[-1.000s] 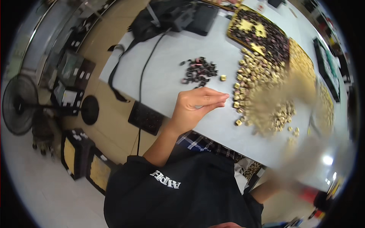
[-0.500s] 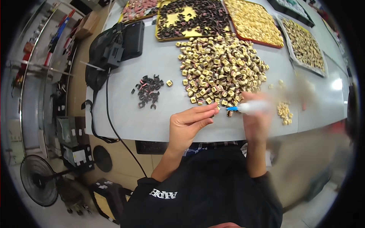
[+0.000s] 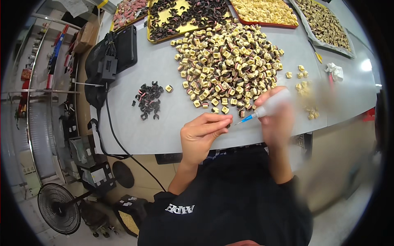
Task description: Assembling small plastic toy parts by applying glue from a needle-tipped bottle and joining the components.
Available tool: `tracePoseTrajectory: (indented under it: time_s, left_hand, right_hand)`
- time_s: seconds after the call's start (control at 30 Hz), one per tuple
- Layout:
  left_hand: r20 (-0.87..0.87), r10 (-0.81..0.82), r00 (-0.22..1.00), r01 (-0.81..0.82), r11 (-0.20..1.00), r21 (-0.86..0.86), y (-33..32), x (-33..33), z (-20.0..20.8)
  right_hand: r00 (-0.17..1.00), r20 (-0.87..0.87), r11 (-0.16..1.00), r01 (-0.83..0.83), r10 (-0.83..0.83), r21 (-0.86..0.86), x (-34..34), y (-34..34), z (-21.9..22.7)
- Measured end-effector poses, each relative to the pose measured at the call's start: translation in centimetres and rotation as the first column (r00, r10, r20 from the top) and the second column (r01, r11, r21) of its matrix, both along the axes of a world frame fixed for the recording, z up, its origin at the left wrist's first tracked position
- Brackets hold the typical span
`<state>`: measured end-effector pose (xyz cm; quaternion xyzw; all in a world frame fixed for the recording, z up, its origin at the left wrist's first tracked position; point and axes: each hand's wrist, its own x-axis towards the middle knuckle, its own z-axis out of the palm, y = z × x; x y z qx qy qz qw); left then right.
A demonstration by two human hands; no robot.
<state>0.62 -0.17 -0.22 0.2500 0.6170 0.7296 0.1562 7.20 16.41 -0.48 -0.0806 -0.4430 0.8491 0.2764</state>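
My left hand [image 3: 199,133] is closed in a pinch at the table's near side. Between its fingertips is a small dark piece [image 3: 228,126], mostly hidden. My right hand [image 3: 279,125] is wrapped round a white squeeze bottle [image 3: 273,103] with a blue needle tip [image 3: 246,119]. The needle slants down and left, its end just short of the left fingertips. Beyond both hands spreads a large heap of small cream, dark and pink block-like pieces [image 3: 230,61]. Left of it lie loose black curved pieces [image 3: 150,98], with a single cream block [image 3: 168,88] beside them.
Yellow tray [image 3: 154,36] with black pieces, red tray [image 3: 266,23] with cream pieces and white-lined tray [image 3: 324,28] stand behind the heap. Small cream pieces [image 3: 303,86] and a crumpled tissue [image 3: 335,71] lie right. A black device [image 3: 123,49] with a cable [image 3: 117,135] sits left.
The view has shifted, so the table contents sit higher and further left. The bottle is now tilted, its needle pointing more downward. Both hands keep their grips.
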Motion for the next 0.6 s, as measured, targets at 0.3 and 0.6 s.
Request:
tracePoseTrajectory:
  time_s: [0.3, 0.6]
  left_hand:
    - [-0.004, -0.072, 0.997, 0.072, 0.997, 0.034, -0.3, 0.2, -0.3]
    - [0.014, -0.093, 0.996, 0.092, 0.993, 0.072, -0.4, -0.2, -0.9]
  right_hand:
    - [0.998, -0.035, 0.999, -0.049, 0.049, -0.001, 0.4, -0.4, -0.7]
    - [0.996, 0.046, 0.997, 0.075, -0.076, 0.03, 0.3, -0.8, -0.6]
